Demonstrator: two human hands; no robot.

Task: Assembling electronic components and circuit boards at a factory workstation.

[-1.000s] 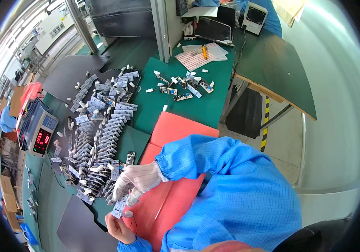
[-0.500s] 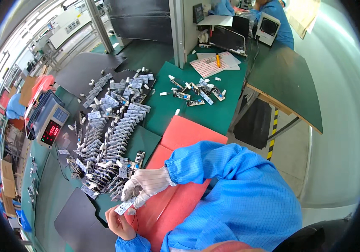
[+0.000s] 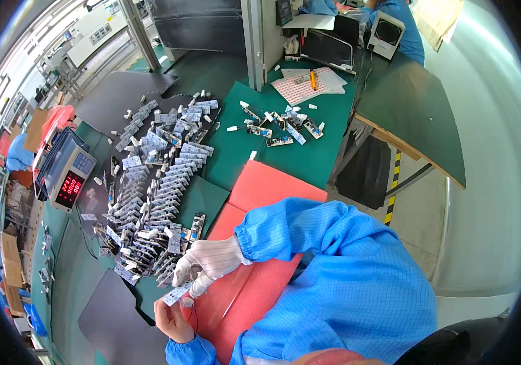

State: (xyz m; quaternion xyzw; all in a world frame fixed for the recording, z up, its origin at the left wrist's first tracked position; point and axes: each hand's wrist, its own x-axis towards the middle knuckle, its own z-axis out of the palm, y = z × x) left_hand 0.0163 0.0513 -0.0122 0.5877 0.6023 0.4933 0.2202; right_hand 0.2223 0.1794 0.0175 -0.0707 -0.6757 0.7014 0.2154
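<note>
A small white circuit board is pinched at its lower end by my bare left hand. My right hand, in a thin whitish glove, bends its fingers around the board's upper end and touches it. Beneath the gloved fingertips shows a small pale plug, from which a thin dark wire hangs. Just beyond my hands lie rows of similar boards, many leaning on each other, with white connectors among them. Under my right forearm is a pink foam sheet.
Left of the boards stands a meter with a lit red display. A smaller group of boards lies on the green mat, near a paper sheet with an orange pen. Dark sheets cover part of the bench. Another person sits far right.
The board between my hands has tilted and shifted slightly left. The meter's red display has changed its reading. The whole view has moved a little.
</note>
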